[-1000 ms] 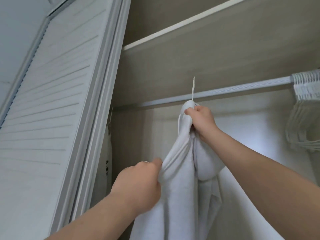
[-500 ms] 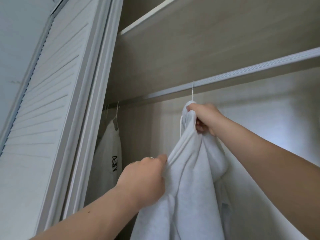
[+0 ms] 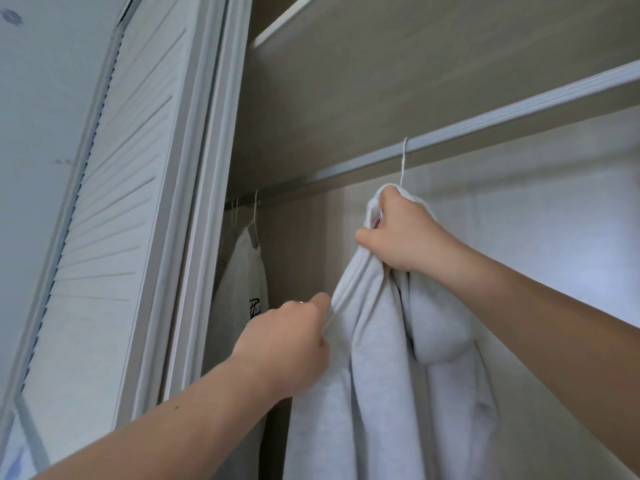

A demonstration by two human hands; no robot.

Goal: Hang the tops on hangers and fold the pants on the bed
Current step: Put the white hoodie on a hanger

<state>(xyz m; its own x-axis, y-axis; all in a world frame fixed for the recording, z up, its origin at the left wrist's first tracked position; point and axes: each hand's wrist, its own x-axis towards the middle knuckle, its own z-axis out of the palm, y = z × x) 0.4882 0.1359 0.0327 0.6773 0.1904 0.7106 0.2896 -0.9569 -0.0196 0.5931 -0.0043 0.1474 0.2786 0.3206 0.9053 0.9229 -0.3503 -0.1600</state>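
Note:
A light grey hooded top [image 3: 374, 393] hangs in front of me inside the closet. Its white hanger hook [image 3: 403, 161] sits over the closet rod [image 3: 485, 124]. My right hand [image 3: 405, 233] grips the top's collar just under the hook. My left hand [image 3: 291, 341] pinches the fabric at the left shoulder edge. The hanger's body is hidden inside the garment.
A white top with a black print [image 3: 246, 289] hangs on the rod at the far left. A white louvered closet door [image 3: 114, 202] stands to the left. A wooden shelf [image 3: 415, 64] runs above the rod.
The hanger hook has come onto the rod. The view has shifted left, showing more of the hung white top. Both hands keep their hold on the grey top.

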